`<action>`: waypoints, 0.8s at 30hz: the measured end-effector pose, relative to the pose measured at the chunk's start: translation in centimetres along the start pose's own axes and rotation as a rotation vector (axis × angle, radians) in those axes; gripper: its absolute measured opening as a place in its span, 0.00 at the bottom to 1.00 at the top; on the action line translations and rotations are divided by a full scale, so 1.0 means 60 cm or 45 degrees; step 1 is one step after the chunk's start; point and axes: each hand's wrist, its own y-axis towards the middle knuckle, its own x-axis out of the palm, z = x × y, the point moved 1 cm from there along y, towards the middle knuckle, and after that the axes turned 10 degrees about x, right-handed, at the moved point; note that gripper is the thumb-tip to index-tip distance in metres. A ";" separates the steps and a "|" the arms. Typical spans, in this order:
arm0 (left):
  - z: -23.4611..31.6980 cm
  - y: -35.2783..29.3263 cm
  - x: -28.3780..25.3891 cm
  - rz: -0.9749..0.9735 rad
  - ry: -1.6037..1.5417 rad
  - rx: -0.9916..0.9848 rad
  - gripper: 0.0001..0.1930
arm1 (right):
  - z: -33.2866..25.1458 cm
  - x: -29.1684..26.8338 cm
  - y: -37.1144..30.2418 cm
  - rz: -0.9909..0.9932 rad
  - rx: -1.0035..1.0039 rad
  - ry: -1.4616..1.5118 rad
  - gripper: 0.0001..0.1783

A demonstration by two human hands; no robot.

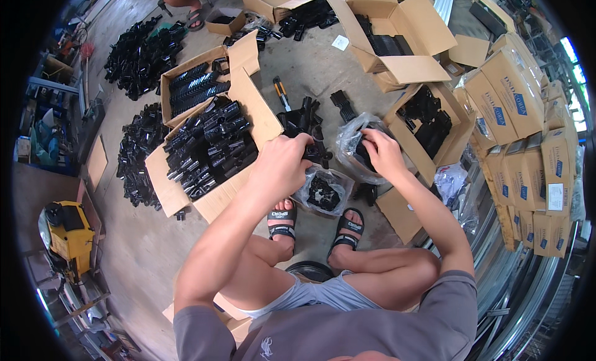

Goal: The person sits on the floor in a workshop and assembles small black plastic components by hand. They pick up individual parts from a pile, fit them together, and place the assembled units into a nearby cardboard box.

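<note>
My left hand (287, 164) is closed, its fingers curled around a black plastic part (315, 144) in front of a pile of similar pieces (301, 117). My right hand (383, 152) reaches over a clear plastic bag (347, 136) of dark contents. Its fingers are bent at the bag's mouth, and what they pinch is hidden. Between my hands and feet stands a second clear bag (345, 190) holding small black pieces (323, 193). Another long black part (342, 105) lies just beyond the bag on the right.
A cutter-like tool with an orange and black handle (281, 93) lies ahead. Open cardboard boxes (268, 116) of black parts stand left, ahead and right. Loose black parts (141, 57) are heaped on the floor at left. Stacked cartons (506, 103) and metal profiles (496, 293) line the right side.
</note>
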 end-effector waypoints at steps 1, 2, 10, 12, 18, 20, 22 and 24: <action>0.004 0.002 -0.001 -0.023 0.003 -0.012 0.15 | -0.072 -0.031 -0.015 0.028 0.003 0.148 0.10; 0.009 0.005 -0.001 -0.048 0.008 -0.022 0.16 | -0.133 -0.056 -0.031 0.057 0.006 0.299 0.10; 0.066 0.000 0.018 0.039 0.013 0.170 0.23 | -0.256 -0.092 -0.080 0.586 -0.794 -0.252 0.09; 0.081 -0.006 0.014 0.013 0.038 0.181 0.26 | -0.260 -0.090 -0.084 0.607 -0.817 -0.354 0.08; 0.091 -0.023 0.005 0.064 0.022 0.233 0.25 | -0.279 -0.087 -0.101 0.541 -0.758 -0.470 0.06; 0.093 -0.030 0.002 0.094 0.033 0.216 0.24 | -0.288 -0.086 -0.106 0.497 -0.727 -0.505 0.06; 0.095 -0.036 -0.002 0.065 0.008 0.147 0.24 | -0.297 -0.086 -0.116 0.444 -0.693 -0.489 0.07; 0.093 -0.040 -0.002 0.073 -0.018 0.168 0.24 | -0.302 -0.089 -0.126 0.406 -0.662 -0.486 0.07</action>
